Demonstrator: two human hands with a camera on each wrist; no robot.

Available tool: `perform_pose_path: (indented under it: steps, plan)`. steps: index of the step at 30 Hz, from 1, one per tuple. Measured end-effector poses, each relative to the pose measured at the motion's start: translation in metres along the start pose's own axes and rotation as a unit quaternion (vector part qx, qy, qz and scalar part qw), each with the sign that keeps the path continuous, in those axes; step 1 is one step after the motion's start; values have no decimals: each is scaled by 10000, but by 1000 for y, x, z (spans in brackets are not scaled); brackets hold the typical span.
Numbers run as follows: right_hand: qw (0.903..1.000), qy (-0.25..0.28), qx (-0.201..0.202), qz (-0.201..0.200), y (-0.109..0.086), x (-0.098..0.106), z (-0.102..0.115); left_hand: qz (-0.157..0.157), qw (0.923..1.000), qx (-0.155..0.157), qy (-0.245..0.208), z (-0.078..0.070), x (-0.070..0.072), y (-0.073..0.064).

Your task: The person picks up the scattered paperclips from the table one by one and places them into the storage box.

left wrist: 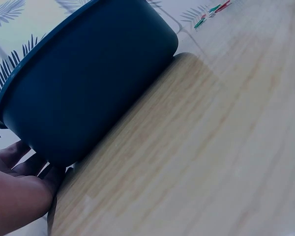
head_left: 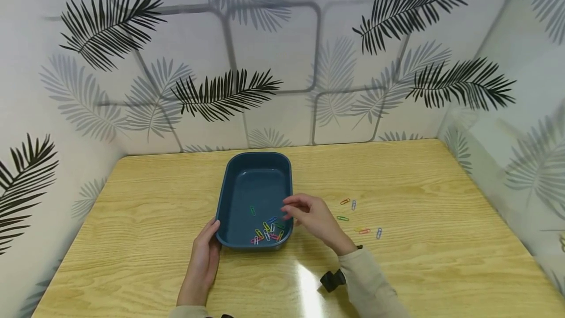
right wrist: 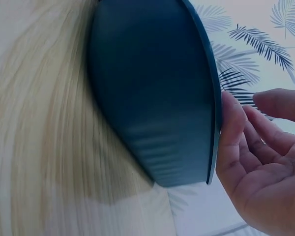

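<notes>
A dark blue plastic tray (head_left: pixel 258 188) sits on the table, and several coloured paper clips (head_left: pixel 267 226) lie mostly at its near end. At the tray's near left corner, my left hand (head_left: pixel 203 261) holds it, thumb at the rim and fingers against the lower side. My right hand (head_left: pixel 315 217) is over the right rim, its loosely bent fingers reaching inside above the clips. In the right wrist view, the thumb (right wrist: pixel 280 103) stands apart from the fingers, with nothing visible between them. The left wrist view shows the fingers (left wrist: pixel 12 155) partly hidden by the tray.
On the wooden table (head_left: pixel 423 180), right of the tray, more paper clips lie scattered, among them a green clip (head_left: pixel 342 218) and a blue clip (head_left: pixel 379 233). A black device (head_left: pixel 333 281) is strapped at my right wrist. A leaf-patterned wall covering (head_left: pixel 273 48) rises behind the table.
</notes>
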State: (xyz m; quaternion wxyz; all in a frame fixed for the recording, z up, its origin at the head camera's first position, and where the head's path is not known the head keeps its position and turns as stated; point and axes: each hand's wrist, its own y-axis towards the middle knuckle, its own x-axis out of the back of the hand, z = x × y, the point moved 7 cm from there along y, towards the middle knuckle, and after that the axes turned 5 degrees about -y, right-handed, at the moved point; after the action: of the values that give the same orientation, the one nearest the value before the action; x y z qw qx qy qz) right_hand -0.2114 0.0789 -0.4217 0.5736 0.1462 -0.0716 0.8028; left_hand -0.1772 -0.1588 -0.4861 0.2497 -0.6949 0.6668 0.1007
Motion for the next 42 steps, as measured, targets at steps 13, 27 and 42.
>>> perform_pose_path:
  steps: [13,27,42]
  plan:
    - [9972,-628,-356,-176,-12,43,-35,-68,10000,-8,-14,1,1,1]
    - [9829,-1725,-561,-315,-18,72,-47,-61,10000,-10,14,1,0,1]
    - [9410,-3274,-844,-162,-26,46,-44,-94,9999,-10,-48,1,1,2]
